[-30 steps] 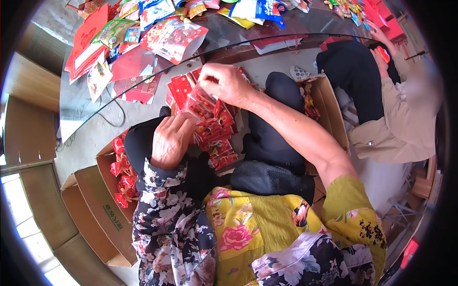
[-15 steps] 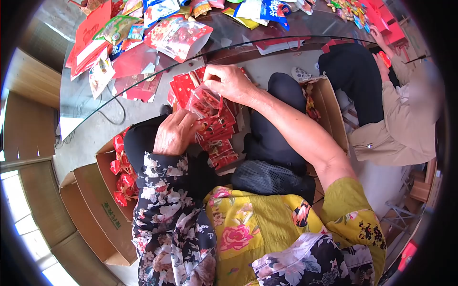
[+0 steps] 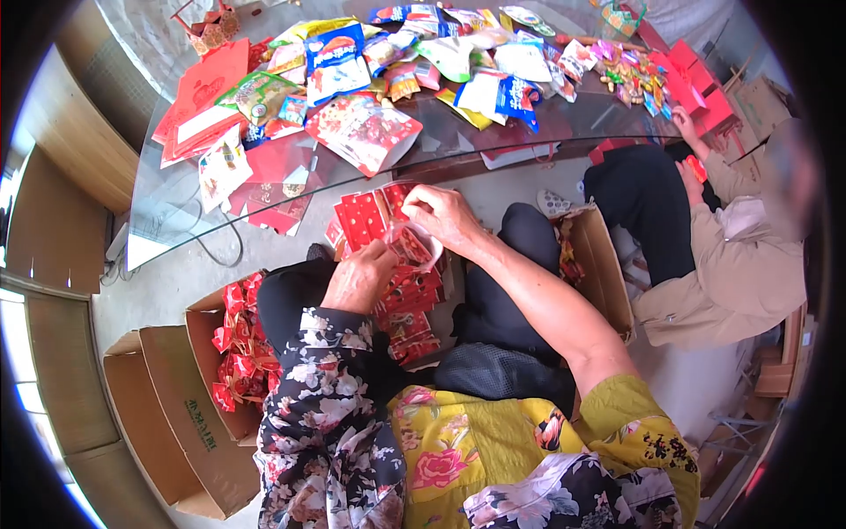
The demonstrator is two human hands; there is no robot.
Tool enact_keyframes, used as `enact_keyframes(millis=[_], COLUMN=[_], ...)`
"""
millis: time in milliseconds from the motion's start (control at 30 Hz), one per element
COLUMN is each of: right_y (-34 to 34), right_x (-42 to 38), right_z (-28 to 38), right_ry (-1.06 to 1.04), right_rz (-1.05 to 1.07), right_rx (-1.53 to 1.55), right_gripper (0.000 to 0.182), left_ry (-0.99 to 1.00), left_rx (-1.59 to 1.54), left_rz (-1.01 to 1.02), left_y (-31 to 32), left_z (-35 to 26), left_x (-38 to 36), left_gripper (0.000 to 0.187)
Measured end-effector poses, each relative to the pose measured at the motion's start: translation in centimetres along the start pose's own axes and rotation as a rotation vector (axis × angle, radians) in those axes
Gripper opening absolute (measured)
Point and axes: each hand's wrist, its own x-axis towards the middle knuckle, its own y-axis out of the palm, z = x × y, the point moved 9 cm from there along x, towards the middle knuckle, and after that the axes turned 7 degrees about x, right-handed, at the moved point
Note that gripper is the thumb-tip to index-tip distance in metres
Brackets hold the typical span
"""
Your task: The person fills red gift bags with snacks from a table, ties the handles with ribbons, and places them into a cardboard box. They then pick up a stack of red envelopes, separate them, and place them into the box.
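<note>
Between my hands is a small clear-and-red packet [image 3: 412, 247], held above several red patterned packets [image 3: 411, 300] that lie between my knees. My left hand [image 3: 359, 277] pinches the packet's left side with its fingers closed. At the packet's upper edge, my right hand [image 3: 441, 217] is closed, thumb and fingers pressed together on it. A red dotted packet [image 3: 359, 220] lies just beyond my left hand, near the glass table's edge.
Snack bags [image 3: 335, 66] and red envelopes [image 3: 207, 88] lie on the glass table [image 3: 264, 196]. An open box [image 3: 201, 339] at left holds red wrapped packets [image 3: 231, 353]; another box [image 3: 608, 264] stands at right. A co-worker [image 3: 723, 256] sits at the right, one hand at the table.
The view has tilted up, showing more of the table. Both hands still hold the packet, which is turned a little differently between them.
</note>
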Motion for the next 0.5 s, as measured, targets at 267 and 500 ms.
enact_keyframes(millis=[267, 500], right_y=[-5.8, -8.5], right_x=[3.0, 11.2], right_z=[0.4, 1.3], right_ry=[-0.021, -0.2], right_rz=[-0.188, -0.092], right_rx=[0.181, -0.329], right_gripper=[0.006, 0.019], left_ry=[-0.024, -0.074], left_rx=[-0.053, -0.097], left_rz=[-0.04, -0.074], left_y=[-0.5, -0.9], left_z=[0.5, 0.9], left_x=[-0.3, -0.3], left_gripper=[0.009, 0.009])
